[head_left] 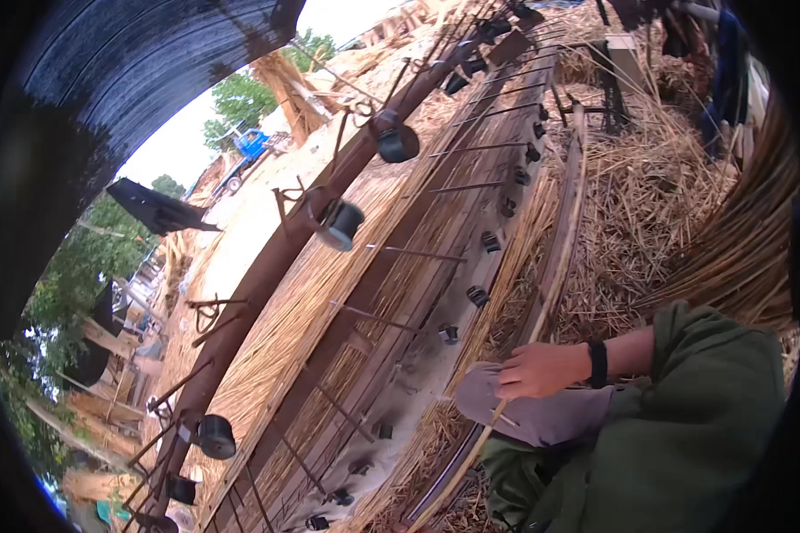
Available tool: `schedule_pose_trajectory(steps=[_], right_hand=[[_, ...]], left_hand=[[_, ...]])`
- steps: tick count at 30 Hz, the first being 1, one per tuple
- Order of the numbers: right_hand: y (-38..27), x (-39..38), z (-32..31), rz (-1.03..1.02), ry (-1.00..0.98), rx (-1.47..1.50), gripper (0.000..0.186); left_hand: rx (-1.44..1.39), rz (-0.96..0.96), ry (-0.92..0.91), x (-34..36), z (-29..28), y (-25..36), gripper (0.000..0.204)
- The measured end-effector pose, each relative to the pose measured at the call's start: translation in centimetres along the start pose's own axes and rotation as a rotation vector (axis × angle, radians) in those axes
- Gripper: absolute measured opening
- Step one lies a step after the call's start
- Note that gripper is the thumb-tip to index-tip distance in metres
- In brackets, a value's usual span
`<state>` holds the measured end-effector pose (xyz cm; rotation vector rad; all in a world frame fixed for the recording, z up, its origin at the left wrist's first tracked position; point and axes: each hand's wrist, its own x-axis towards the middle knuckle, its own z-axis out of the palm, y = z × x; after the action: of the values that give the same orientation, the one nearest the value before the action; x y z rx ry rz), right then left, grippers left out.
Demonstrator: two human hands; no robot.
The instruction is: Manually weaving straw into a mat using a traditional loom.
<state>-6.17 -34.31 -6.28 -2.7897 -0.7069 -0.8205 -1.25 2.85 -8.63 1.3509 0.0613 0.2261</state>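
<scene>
My right hand (542, 369), bare, with a black band on its wrist, reaches in from the right. Its fingers are curled down around a long thin reed stalk (458, 473), which runs on toward the lower edge. Under the hand lies a rounded grey-purple cloth surface (560, 415), which looks like my covered knee; I cannot tell for certain. A loose green sleeve (693, 417) covers my right arm. No left hand can be made out. Left of the hand, a long weaving frame holds a sheet of straw-coloured reeds (280, 333).
A brown metal beam (262, 271) carries hooks and black spools (339, 225). Thin rods and small black spools (477, 296) line the frame's near side. Loose straw (627, 231) covers the ground; a reed bundle (747, 231) leans at right. A blue truck (251, 144) stands far back.
</scene>
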Motion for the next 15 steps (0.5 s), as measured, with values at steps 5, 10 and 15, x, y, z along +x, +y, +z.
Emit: schedule_pose_trajectory(steps=[5, 10, 15], right_hand=[[2.3, 0.7, -2.8, -0.023, 0.219, -0.125, 0.014], [8.1, 3.0, -7.0, 0.131, 0.298, -0.382, 0.017], [7.0, 6.3, -6.2, 0.226, 0.372, -0.289, 0.024]], left_hand=[[-0.027, 0.196, -0.326, 5.0, -6.9, 0.8, 0.037], [-0.251, 0.137, -0.273, 9.3, -9.2, 4.4, 0.028], [-0.418, 0.082, -0.171, 6.3, 0.7, 4.6, 0.022]])
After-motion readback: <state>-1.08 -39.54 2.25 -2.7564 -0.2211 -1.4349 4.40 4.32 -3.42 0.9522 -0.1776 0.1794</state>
